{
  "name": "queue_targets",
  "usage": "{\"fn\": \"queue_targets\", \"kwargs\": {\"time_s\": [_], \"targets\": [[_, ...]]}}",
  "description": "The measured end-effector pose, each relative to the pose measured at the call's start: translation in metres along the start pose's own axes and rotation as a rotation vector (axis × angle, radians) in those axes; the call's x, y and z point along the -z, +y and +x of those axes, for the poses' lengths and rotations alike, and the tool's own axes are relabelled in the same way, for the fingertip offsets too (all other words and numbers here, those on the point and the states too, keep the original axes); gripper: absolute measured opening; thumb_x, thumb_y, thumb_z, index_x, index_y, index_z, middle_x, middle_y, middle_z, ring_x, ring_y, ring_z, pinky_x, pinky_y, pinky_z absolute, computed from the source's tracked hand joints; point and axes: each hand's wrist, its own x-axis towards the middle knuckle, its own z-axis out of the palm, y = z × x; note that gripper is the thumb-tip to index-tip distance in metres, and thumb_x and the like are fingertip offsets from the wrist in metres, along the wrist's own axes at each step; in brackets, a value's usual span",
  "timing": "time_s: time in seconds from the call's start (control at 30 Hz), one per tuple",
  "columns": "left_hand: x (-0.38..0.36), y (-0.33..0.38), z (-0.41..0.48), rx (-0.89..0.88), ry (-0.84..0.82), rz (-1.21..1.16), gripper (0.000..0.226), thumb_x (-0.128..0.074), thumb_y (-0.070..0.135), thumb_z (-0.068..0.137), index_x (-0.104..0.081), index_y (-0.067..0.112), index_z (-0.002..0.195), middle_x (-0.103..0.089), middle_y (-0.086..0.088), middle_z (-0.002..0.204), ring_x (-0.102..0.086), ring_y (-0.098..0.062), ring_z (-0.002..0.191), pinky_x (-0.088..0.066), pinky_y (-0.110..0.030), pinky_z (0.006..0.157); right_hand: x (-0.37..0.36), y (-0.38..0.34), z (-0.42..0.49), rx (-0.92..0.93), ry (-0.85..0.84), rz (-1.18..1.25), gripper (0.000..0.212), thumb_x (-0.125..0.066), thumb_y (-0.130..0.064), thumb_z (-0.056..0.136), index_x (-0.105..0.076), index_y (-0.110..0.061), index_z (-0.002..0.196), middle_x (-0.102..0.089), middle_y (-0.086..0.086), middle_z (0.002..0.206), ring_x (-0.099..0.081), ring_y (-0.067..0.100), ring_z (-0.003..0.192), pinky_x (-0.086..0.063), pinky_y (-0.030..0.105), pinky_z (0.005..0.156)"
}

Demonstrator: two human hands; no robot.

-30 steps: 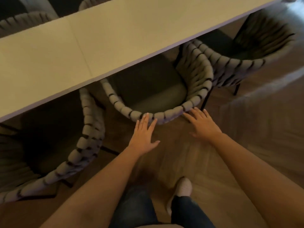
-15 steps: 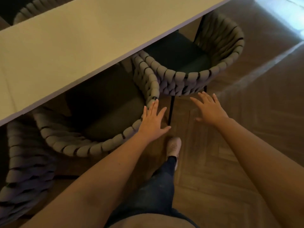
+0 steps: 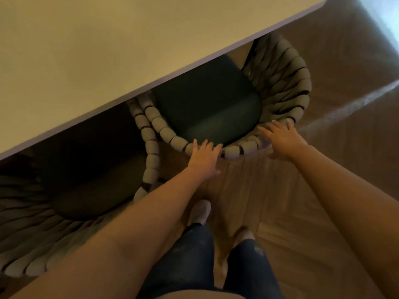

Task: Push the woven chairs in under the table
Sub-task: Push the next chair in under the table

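Note:
A grey woven chair (image 3: 287, 83) with a dark seat cushion stands partly under the pale table (image 3: 108, 50), near the table's right end. My left hand (image 3: 204, 157) lies flat on the chair's curved back rim, fingers spread. My right hand (image 3: 280, 138) rests on the same rim further right, palm down and fingers extended. A second woven chair (image 3: 151, 147) sits to the left, its seat mostly beneath the tabletop and its back partly hidden by my left forearm.
The floor (image 3: 291, 212) is wooden parquet, with a bright strip of light (image 3: 345, 108) across it at the right. My legs in dark jeans (image 3: 194, 255) and light socks stand just behind the chairs.
I have stepped right from the middle chair to the end chair. Both hands left the first chair's back and now rest on the end chair's rim.

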Motion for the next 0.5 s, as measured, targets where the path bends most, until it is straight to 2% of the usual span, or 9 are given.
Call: {"fn": "queue_targets", "kwargs": {"time_s": [0.1,0.17,0.23,0.27,0.3,0.37,0.43,0.5], "targets": [[0.007,0.008,0.029,0.057,-0.086,0.018,0.060,-0.062,0.030,0.091,-0.037,0.021,0.144,-0.048,-0.008,0.135,-0.051,-0.028,0.122,-0.029,-0.048,0.110,0.005,0.036,0.034,0.120,-0.169,-0.118,0.071,-0.063,-0.033,0.089,-0.027,-0.030,0.150,-0.031,0.000,0.155,-0.028,0.027,0.143,-0.017,0.057,0.115],[0.010,0.013,0.042,0.104,-0.141,0.009,0.045,-0.057,0.024,0.093,-0.047,0.023,0.137,-0.053,-0.007,0.128,-0.055,-0.027,0.114,-0.038,-0.043,0.101,-0.001,0.058,0.060,0.199,-0.239,-0.197,0.066,-0.059,-0.033,0.091,-0.029,-0.030,0.149,-0.034,-0.001,0.154,-0.030,0.027,0.142,-0.015,0.057,0.116],[0.010,0.018,0.047,0.144,-0.150,0.024,0.037,-0.055,0.025,0.093,-0.053,0.025,0.131,-0.058,-0.004,0.121,-0.057,-0.025,0.110,-0.041,-0.039,0.095,-0.008,0.077,0.078,0.262,-0.248,-0.159,0.059,-0.057,-0.034,0.090,-0.037,-0.032,0.145,-0.043,0.000,0.147,-0.038,0.027,0.137,-0.025,0.051,0.114],[0.009,0.016,0.047,0.156,-0.133,0.032,0.036,-0.054,0.026,0.093,-0.055,0.027,0.129,-0.059,-0.003,0.120,-0.057,-0.024,0.109,-0.041,-0.038,0.093,-0.008,0.082,0.083,0.262,-0.237,-0.090,0.052,-0.059,-0.035,0.088,-0.046,-0.032,0.139,-0.053,0.000,0.137,-0.048,0.026,0.128,-0.036,0.044,0.107],[0.004,0.020,0.048,0.200,-0.123,0.015,0.035,-0.055,0.028,0.092,-0.056,0.028,0.128,-0.060,-0.002,0.119,-0.057,-0.023,0.109,-0.040,-0.037,0.093,-0.007,0.087,0.084,0.294,-0.228,-0.050,0.045,-0.060,-0.034,0.087,-0.054,-0.031,0.131,-0.061,0.000,0.123,-0.056,0.025,0.115,-0.044,0.037,0.094],[-0.001,0.026,0.051,0.283,-0.113,0.015,0.041,-0.059,0.034,0.088,-0.055,0.031,0.129,-0.060,0.001,0.123,-0.055,-0.021,0.113,-0.037,-0.037,0.096,-0.009,0.095,0.082,0.420,-0.146,-0.040,0.031,-0.059,-0.033,0.087,-0.060,-0.032,0.118,-0.061,-0.003,0.096,-0.058,0.020,0.089,-0.038,0.030,0.072],[-0.003,0.031,0.053,0.361,-0.150,0.041,0.052,-0.064,0.042,0.083,-0.050,0.036,0.134,-0.059,0.004,0.127,-0.054,-0.020,0.118,-0.034,-0.040,0.101,-0.010,0.098,0.080,0.521,-0.091,-0.058,0.024,-0.055,-0.033,0.088,-0.059,-0.033,0.112,-0.061,-0.003,0.091,-0.057,0.020,0.084,-0.035,0.030,0.068],[-0.006,0.035,0.054,0.408,-0.146,0.057,0.058,-0.064,0.045,0.082,-0.046,0.041,0.137,-0.058,0.006,0.131,-0.053,-0.020,0.121,-0.032,-0.042,0.105,-0.014,0.101,0.083,0.554,-0.089,-0.026,0.023,-0.057,-0.034,0.086,-0.061,-0.032,0.109,-0.065,-0.001,0.095,-0.060,0.022,0.086,-0.038,0.031,0.068]]}}
